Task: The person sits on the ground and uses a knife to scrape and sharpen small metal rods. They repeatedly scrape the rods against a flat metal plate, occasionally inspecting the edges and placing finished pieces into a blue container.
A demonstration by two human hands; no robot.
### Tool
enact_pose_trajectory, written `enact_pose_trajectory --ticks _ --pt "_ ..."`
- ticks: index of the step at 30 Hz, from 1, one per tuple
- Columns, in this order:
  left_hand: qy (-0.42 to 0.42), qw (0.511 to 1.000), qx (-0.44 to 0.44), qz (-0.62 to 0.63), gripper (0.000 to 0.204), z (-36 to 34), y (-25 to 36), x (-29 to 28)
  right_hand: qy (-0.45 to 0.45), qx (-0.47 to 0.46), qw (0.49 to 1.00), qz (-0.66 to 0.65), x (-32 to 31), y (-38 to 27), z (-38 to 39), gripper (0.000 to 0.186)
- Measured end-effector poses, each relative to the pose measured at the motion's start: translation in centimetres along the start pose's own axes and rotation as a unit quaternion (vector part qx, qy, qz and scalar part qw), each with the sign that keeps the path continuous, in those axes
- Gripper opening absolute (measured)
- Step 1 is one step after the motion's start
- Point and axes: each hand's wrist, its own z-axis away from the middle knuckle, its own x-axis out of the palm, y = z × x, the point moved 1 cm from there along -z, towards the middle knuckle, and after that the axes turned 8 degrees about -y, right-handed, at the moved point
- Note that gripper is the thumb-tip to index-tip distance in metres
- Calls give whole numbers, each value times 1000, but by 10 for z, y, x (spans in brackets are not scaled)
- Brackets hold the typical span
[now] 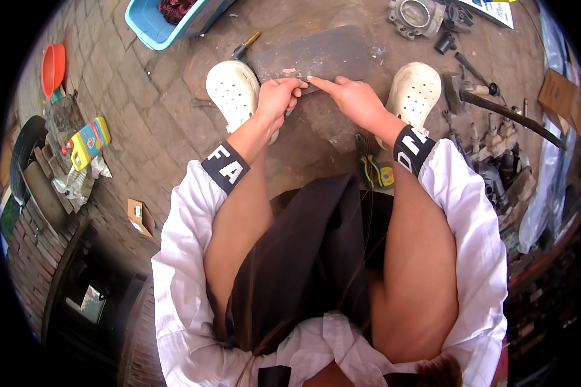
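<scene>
1. Head-worn fisheye view, from above and behind the left grip [276,99] and right grip [357,102], facing steeply down, fairly near
2. Wide coverage includes floor [150,106] left of both grips

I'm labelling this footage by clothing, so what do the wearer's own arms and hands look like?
The left hand and right hand are bare, without gloves. Both arms wear loose, wrinkled white fabric sleeves, each ending near the wrist in a wide black fabric cuff marked with bold white block lettering.
</scene>
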Motion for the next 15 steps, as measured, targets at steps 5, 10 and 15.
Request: enact_pose_trajectory --ticks 5,10,15 --pt "-3 1000 3 5 16 0 -1 -1 -10 10 995 -95 -1 3 6 51" --pt "-16 1000 -3 -9 17 1 1 1 -17 21 990 -135 -1 -1 6 46" --pt "-14 1000 3 -9 17 -1 -2 -2 5 -11 988 -152 4 1 6 46"
